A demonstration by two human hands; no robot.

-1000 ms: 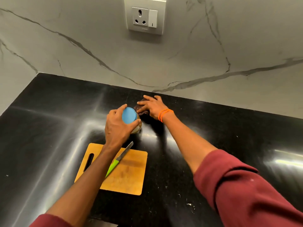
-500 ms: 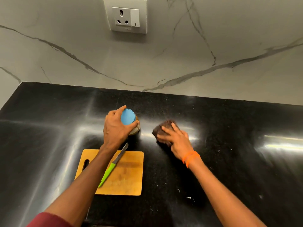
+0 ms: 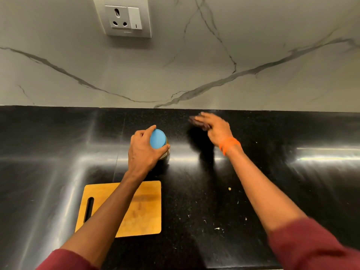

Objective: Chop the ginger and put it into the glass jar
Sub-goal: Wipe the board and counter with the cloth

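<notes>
Left hand [image 3: 145, 151], centre frame: fingers and thumb curled round the blue lid [image 3: 157, 138] of the jar [image 3: 165, 154], which stands on the black counter [image 3: 272, 172]; pale contents show faintly below the lid, too hidden to identify. Right hand [image 3: 216, 126], upper right of centre: fingers extended flat, pressing a dark cloth [image 3: 196, 121] to the counter close to the back wall; blurred, so finer detail cannot be told. Board [image 3: 148, 207], lower left of centre: no ginger visible on the part not covered by the forearm. Scraps [image 3: 217, 228], lower centre: small pale bits scattered on the counter right of the board. Progress, as judged: chopping and filling appear finished, jar capped; wiping up seems to be what remains. Room: marble wall [image 3: 194, 65] with socket [image 3: 127, 17] closes the back just beyond the cloth; open counter to far left and far right; jar and cloth apart.
</notes>
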